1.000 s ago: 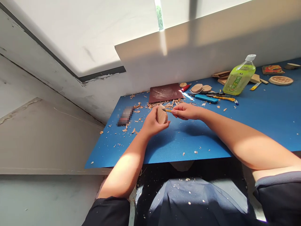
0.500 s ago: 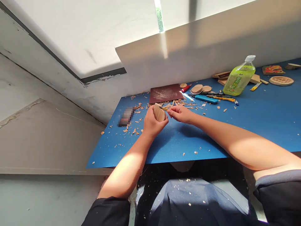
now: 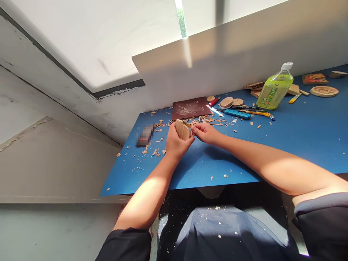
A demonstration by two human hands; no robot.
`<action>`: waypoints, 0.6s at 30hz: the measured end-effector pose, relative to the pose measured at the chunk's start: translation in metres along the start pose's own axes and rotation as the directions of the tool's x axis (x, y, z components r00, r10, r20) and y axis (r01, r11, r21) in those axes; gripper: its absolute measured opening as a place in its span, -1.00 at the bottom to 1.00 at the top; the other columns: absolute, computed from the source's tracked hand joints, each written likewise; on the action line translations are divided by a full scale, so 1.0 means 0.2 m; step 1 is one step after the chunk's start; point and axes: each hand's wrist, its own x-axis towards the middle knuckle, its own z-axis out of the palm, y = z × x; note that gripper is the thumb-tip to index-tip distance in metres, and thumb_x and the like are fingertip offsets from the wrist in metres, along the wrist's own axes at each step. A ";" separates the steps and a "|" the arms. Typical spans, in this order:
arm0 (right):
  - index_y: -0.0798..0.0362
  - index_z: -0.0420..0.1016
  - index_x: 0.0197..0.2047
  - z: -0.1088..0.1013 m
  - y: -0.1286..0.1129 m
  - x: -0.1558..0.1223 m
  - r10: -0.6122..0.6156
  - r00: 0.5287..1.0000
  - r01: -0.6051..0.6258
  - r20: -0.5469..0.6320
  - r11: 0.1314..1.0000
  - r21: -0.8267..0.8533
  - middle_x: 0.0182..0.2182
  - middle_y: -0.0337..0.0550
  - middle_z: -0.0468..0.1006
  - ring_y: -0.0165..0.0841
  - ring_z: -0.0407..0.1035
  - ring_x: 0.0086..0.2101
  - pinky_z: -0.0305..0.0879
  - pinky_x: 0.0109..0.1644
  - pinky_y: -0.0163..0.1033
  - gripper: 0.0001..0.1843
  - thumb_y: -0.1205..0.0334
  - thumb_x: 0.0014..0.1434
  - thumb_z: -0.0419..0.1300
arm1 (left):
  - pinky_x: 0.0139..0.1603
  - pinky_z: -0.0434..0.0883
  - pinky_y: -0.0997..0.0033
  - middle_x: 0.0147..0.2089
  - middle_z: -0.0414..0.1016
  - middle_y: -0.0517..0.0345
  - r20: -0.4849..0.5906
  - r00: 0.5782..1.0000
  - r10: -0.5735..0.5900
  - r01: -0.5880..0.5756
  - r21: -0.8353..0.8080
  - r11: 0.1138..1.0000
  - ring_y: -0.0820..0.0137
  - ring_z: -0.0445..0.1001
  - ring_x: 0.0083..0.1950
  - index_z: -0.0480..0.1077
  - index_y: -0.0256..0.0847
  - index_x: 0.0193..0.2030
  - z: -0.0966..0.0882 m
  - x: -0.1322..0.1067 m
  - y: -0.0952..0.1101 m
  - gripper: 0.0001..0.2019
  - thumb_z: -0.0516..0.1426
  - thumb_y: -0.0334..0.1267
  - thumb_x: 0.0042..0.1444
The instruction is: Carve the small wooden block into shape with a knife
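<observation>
Wooden piece (image 3: 183, 131), rounded and pale, raised above the near side of a blue table (image 3: 217, 163). As seen from where I stand, the left hand (image 3: 176, 142) curls around it, thumb along its lower edge; the right hand (image 3: 206, 133) pinches a thin tool (image 3: 187, 124), its dark tip at the wood's upper right edge. Shavings (image 3: 202, 119) litter the tabletop beyond the hands, gathered most thickly along the front of a scuffed maroon sheet (image 3: 189, 108). Behind rises a pale wall (image 3: 163, 92), partly sunlit, with a narrow bright strip (image 3: 181, 21) showing green. Pale flecks dot the dark cloth (image 3: 231, 232) over the lap. To the right stands a white-capped bottle (image 3: 275, 92) of yellow-green liquid; its green label carries light characters, too small to read surely. Beside it, a black pen (image 3: 247, 108) bears illegible white print. At left, a small object (image 3: 145, 136) is pixelated, any lettering hidden.
</observation>
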 end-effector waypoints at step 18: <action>0.02 0.43 -0.41 -0.27 -0.07 -0.03 0.299 0.878 -0.349 0.374 0.934 0.073 -0.64 -0.41 0.09 -0.51 -0.08 -0.60 -0.17 -0.58 -0.33 -0.32 -0.47 0.28 0.33 | 0.03 0.51 0.24 0.10 0.61 0.02 0.369 0.920 0.129 -0.046 -0.226 0.973 0.20 0.58 0.00 0.36 -0.10 0.32 -0.10 0.04 -0.08 -0.25 0.45 0.12 0.08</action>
